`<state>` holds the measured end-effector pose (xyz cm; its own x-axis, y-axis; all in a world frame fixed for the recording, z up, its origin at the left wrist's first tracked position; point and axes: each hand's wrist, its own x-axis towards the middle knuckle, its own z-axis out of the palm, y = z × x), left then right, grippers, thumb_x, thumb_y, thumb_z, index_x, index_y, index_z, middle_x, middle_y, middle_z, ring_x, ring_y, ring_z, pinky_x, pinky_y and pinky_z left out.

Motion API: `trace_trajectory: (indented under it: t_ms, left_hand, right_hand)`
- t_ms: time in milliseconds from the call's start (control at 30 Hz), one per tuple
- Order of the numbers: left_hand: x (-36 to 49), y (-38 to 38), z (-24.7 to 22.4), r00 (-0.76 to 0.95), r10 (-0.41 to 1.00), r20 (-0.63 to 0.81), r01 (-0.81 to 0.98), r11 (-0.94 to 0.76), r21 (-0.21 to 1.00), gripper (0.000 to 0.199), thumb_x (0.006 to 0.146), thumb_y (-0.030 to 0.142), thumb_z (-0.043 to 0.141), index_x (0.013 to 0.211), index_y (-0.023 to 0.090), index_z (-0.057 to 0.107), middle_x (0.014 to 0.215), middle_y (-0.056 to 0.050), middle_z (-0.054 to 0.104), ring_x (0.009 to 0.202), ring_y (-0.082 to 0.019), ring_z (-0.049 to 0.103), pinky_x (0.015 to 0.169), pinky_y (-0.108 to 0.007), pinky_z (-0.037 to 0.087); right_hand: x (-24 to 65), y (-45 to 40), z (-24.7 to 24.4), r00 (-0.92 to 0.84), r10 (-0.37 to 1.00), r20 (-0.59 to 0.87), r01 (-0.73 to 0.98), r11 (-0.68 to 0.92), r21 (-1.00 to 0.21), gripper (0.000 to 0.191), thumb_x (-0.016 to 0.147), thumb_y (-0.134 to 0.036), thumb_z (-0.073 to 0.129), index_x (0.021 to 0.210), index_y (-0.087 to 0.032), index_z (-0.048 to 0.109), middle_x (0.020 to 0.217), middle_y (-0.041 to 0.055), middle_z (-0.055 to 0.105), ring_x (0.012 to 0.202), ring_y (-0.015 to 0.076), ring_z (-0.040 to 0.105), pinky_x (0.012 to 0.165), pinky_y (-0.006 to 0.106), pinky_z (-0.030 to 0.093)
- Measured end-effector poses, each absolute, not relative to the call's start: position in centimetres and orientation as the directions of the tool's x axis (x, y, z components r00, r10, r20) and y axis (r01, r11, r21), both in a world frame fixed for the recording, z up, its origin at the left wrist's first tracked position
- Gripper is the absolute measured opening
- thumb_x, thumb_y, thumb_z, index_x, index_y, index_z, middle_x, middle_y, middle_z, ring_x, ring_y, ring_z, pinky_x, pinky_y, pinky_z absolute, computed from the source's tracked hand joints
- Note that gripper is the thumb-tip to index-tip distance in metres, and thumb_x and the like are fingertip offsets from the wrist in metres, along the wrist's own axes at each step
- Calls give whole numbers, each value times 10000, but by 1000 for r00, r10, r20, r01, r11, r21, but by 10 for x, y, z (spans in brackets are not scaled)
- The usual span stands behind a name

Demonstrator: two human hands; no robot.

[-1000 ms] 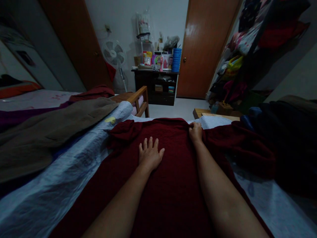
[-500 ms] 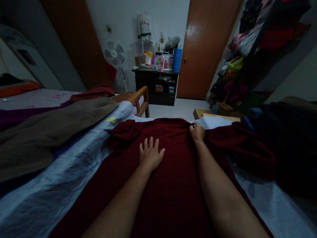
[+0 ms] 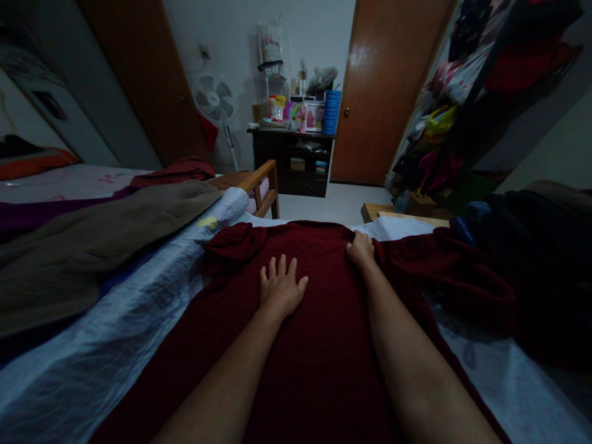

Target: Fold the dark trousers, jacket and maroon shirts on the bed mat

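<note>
A dark red garment (image 3: 324, 333) lies spread over a light blue, patterned sheet (image 3: 152, 327). My left hand (image 3: 281, 288) rests flat on its upper middle, fingers spread, holding nothing. Near the garment's far right edge, by the start of the right sleeve, my right hand (image 3: 362, 250) is closed on the cloth, fingers bent. The right sleeve (image 3: 462, 271) stretches out to the right with folds in it, while the left sleeve is bunched up at the far left.
Brown clothing (image 3: 106, 234) lies to the left and a dark clothes pile (image 3: 546, 246) to the right. Beyond the bed are a wooden rail (image 3: 259, 179), a white fan (image 3: 216, 98), a dark cabinet (image 3: 291, 160) and wooden boards (image 3: 370, 211).
My right hand has shifted slightly left along the garment's far edge, and the cloth near it has moved a little. My left hand has stayed in place.
</note>
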<state>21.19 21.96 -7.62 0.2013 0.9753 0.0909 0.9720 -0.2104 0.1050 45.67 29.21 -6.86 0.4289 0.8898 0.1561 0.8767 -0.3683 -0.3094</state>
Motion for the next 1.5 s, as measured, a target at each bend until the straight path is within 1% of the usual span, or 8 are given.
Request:
trace_trajectory:
  t_ms: [100, 267, 500, 833, 1033, 1133, 1300, 1500]
  left_hand:
    - [212, 220, -76, 204, 974, 95, 971, -214, 105, 675, 906, 601, 278, 1466, 231, 352, 1557, -106, 271, 1428, -356, 187, 1124, -555, 165]
    - [212, 218, -75, 210, 972, 104, 972, -219, 88, 669, 911, 588, 281, 1464, 220, 354, 1553, -113, 279, 1424, -360, 195, 1120, -556, 170]
    - [212, 219, -77, 211, 972, 105, 973, -220, 77, 672, 911, 595, 272, 1468, 226, 345, 1556, -109, 273, 1427, -359, 187, 1122, -557, 163]
    - [211, 220, -76, 212, 973, 93, 971, -220, 97, 672, 907, 597, 283, 1465, 230, 350, 1558, -106, 269, 1428, -355, 186, 1123, -559, 165]
    - [212, 220, -76, 207, 974, 87, 971, -215, 102, 675, 905, 598, 279, 1464, 228, 354, 1558, -107, 268, 1426, -359, 189, 1123, -559, 166]
    - [212, 220, -75, 207, 975, 84, 972, -215, 99, 677, 905, 599, 274, 1466, 228, 350, 1559, -106, 267, 1428, -360, 183, 1124, -559, 163]
    - [212, 220, -74, 202, 976, 80, 972, -210, 104, 673, 902, 593, 285, 1464, 230, 356, 1556, -105, 276, 1429, -358, 184, 1126, -559, 165]
    - [212, 220, -74, 206, 976, 69, 971, -212, 108, 678, 903, 599, 272, 1470, 235, 343, 1562, -98, 262, 1433, -357, 171, 1129, -561, 154]
  right_hand:
    - [452, 293, -71, 440, 887, 140, 877, -391, -279, 566, 857, -233, 437, 1394, -74, 353, 1308, 216, 491, 1187, 319, 471, 983, 432, 362]
    - [444, 292, -71, 441, 896, 50, 884, -425, -194, 482, 899, -327, 401, 1345, -148, 436, 1401, 175, 418, 1305, 332, 340, 1071, 507, 224]
    - [445, 289, -71, 408, 912, -54, 897, -411, -165, 610, 940, -471, 313, 1456, -147, 297, 1550, 161, 211, 1419, 330, 145, 1112, 497, 136]
    - [459, 289, -71, 316, 948, 29, 931, -304, -202, 608, 932, -501, 360, 1382, -97, 416, 1466, 175, 377, 1352, 303, 310, 1091, 415, 237]
    - [447, 284, -56, 343, 911, 230, 930, -296, -217, 375, 900, -339, 437, 1172, -143, 607, 1250, 152, 548, 1179, 282, 468, 977, 367, 365]
    - [441, 283, -52, 334, 915, 227, 933, -287, -216, 322, 900, -299, 422, 1098, -180, 647, 1166, 136, 580, 1090, 258, 520, 929, 358, 393]
    - [440, 283, -60, 369, 914, 167, 918, -330, -221, 392, 880, -373, 483, 1212, -187, 580, 1236, 151, 545, 1168, 289, 479, 952, 410, 373]
    - [448, 287, -68, 329, 943, 51, 920, -308, -241, 502, 926, -415, 378, 1352, -155, 431, 1394, 156, 456, 1295, 262, 394, 1075, 440, 256]
